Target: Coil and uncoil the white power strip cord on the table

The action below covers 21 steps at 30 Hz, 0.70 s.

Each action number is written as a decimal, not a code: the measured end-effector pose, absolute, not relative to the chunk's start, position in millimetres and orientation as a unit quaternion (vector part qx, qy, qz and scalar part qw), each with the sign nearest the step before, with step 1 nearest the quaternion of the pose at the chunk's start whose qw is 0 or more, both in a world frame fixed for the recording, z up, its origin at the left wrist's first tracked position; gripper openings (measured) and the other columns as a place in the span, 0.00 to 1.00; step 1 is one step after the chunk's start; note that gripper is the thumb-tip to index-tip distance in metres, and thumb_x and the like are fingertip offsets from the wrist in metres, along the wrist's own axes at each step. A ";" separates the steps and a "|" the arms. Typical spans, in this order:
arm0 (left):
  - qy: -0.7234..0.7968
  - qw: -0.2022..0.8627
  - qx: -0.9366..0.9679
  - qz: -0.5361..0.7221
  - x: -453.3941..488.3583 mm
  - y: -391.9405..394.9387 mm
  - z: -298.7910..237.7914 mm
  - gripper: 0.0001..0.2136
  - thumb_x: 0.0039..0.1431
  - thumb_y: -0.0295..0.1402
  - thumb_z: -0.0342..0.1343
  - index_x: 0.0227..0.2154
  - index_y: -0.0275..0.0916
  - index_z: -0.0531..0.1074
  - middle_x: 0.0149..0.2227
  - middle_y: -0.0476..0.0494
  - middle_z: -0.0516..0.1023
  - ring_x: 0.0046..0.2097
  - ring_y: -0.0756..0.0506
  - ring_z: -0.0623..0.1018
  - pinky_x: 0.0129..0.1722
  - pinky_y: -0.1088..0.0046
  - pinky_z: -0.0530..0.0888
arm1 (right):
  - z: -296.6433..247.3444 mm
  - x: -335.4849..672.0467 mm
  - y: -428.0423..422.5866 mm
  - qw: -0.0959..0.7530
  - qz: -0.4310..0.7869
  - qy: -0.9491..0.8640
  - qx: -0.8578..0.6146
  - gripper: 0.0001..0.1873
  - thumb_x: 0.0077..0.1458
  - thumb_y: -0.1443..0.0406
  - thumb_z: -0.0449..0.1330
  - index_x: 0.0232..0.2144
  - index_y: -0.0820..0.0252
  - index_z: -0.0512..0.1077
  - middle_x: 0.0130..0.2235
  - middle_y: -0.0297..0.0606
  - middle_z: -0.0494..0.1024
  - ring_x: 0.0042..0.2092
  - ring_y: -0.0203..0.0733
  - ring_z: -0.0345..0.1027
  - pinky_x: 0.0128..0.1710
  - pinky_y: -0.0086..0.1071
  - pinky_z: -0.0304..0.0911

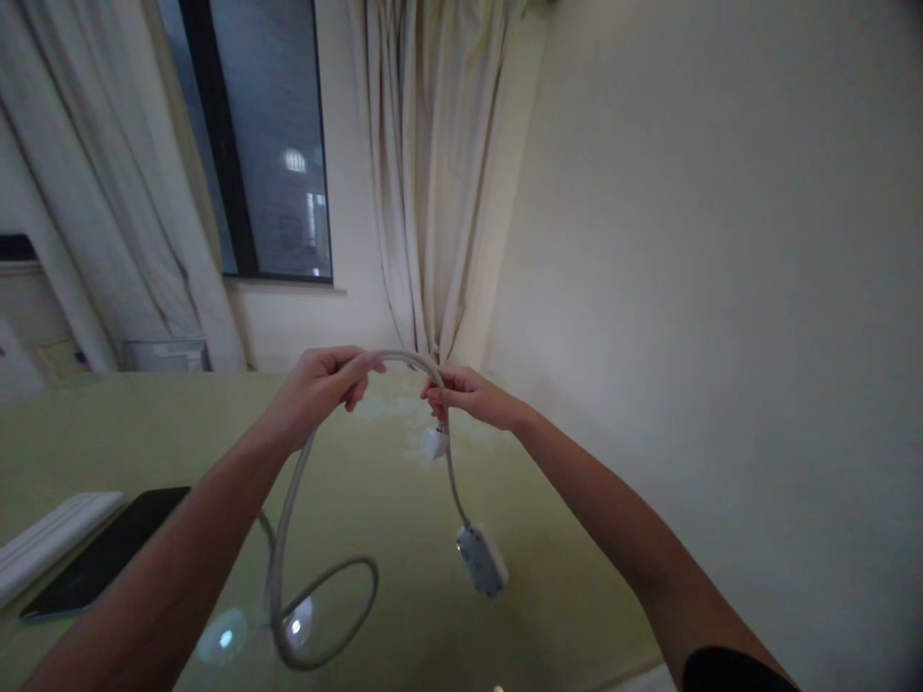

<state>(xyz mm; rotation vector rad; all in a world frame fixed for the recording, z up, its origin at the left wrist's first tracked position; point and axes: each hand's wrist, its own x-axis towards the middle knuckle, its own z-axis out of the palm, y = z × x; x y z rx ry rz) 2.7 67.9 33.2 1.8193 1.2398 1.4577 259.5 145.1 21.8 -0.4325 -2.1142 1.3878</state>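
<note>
A light grey power cord (281, 553) arches between my two hands above the table. My left hand (324, 384) is closed on the cord at the left of the arch, and from it the cord drops into a loose loop low in the view. My right hand (468, 396) pinches the cord at the right side of the arch. Just under those fingers hangs a small white plug (435, 442). Further down, a box-shaped socket block (483, 561) dangles from the cord's end, tilted.
The glossy greenish table (404, 519) reflects ceiling lights. At the left lie a dark flat tablet-like slab (108, 553) and a long white bar (58, 538). A pale wall (721, 288) stands along the right, with curtains (439, 173) and a window (270, 135) behind.
</note>
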 end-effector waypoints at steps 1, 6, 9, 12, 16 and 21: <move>0.460 0.235 0.663 0.543 -1.3 70.7 31.7 0.20 0.64 0.51 0.58 0.33 0.38 0.81 0.20 0.49 0.72 0.22 0.50 0.68 0.23 0.74 0.65 | 17.0 256.5 145.2 0.298 0.519 -0.783 -0.168 0.22 0.59 0.47 0.69 0.37 0.60 0.76 0.28 0.32 0.77 0.30 0.35 0.72 0.33 0.30 0.68; 0.500 0.035 0.652 0.569 -1.5 80.1 14.2 0.14 0.64 0.45 0.60 0.40 0.39 0.80 0.39 0.39 0.83 0.39 0.42 0.79 0.41 0.65 0.76 | 8.4 236.0 136.9 0.391 0.556 -0.698 -0.225 0.25 0.54 0.45 0.72 0.34 0.60 0.76 0.25 0.29 0.76 0.24 0.33 0.70 0.27 0.28 0.68; 0.498 -0.044 0.645 0.577 19.9 71.3 1.6 0.13 0.65 0.42 0.60 0.45 0.39 0.78 0.43 0.38 0.82 0.44 0.40 0.80 0.46 0.62 0.76 | 10.0 224.7 131.1 0.431 0.597 -0.627 -0.253 0.27 0.46 0.46 0.77 0.31 0.61 0.76 0.25 0.29 0.77 0.23 0.31 0.69 0.29 0.29 0.73; 0.459 0.144 0.701 0.527 49.6 65.1 -10.7 0.15 0.69 0.47 0.57 0.44 0.40 0.78 0.41 0.40 0.83 0.43 0.40 0.82 0.44 0.63 0.78 | 13.1 215.3 129.3 0.463 0.633 -0.554 -0.279 0.24 0.48 0.49 0.77 0.31 0.62 0.77 0.25 0.31 0.78 0.23 0.30 0.70 0.26 0.26 0.70; 0.351 0.362 0.664 0.552 77.2 81.7 -25.5 0.22 0.66 0.51 0.60 0.52 0.39 0.75 0.46 0.38 0.84 0.50 0.38 0.83 0.52 0.61 0.78 | 14.4 205.4 130.4 0.479 0.663 -0.491 -0.300 0.16 0.56 0.54 0.73 0.34 0.61 0.79 0.29 0.36 0.81 0.26 0.34 0.72 0.22 0.25 0.65; 0.315 0.427 0.622 0.576 83.0 105.0 -40.8 0.30 0.59 0.46 0.67 0.59 0.40 0.65 0.41 0.42 0.82 0.43 0.42 0.83 0.48 0.63 0.77 | 3.0 204.6 133.2 0.525 0.623 -0.493 -0.305 0.16 0.52 0.54 0.74 0.35 0.59 0.82 0.34 0.37 0.82 0.34 0.36 0.74 0.29 0.27 0.67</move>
